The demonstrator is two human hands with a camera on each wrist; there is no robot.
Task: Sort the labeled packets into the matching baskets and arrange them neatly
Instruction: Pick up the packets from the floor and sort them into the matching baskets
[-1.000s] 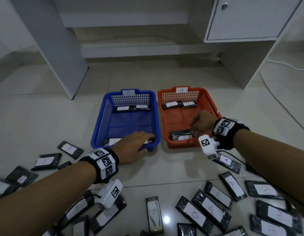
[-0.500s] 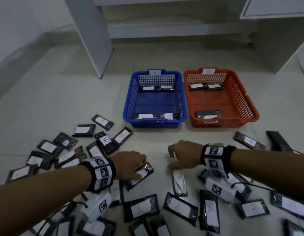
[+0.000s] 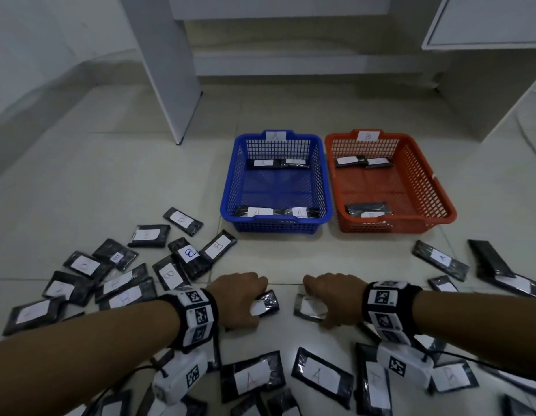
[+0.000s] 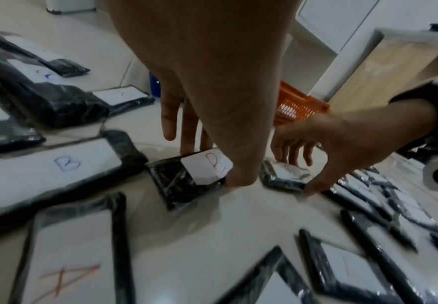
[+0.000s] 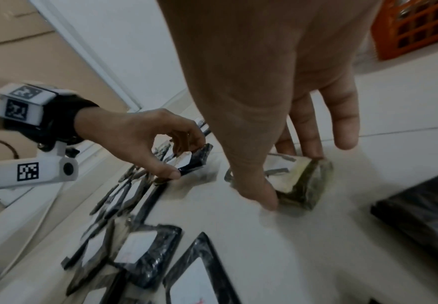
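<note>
Head view: left hand [image 3: 241, 298] pinches a B-labelled packet [image 4: 200, 171] lying on the floor [image 3: 140, 181]; right hand [image 3: 332, 298] pinches another packet [image 3: 308, 309] beside it, before both baskets [image 3: 326, 223]

Looks like a home or office room: pale tiled floor [image 3: 110, 181], white desk panel [image 3: 173, 70], white cabinet [image 3: 485, 22] overhead.

basket A [image 3: 230, 187] left of basket B [image 3: 440, 187] — packets [image 3: 254, 376] scattered before them

Bare forearms; black wristbands [image 3: 391, 307], white tag-marked blocks, white wrist cameras [image 3: 178, 378].
</note>
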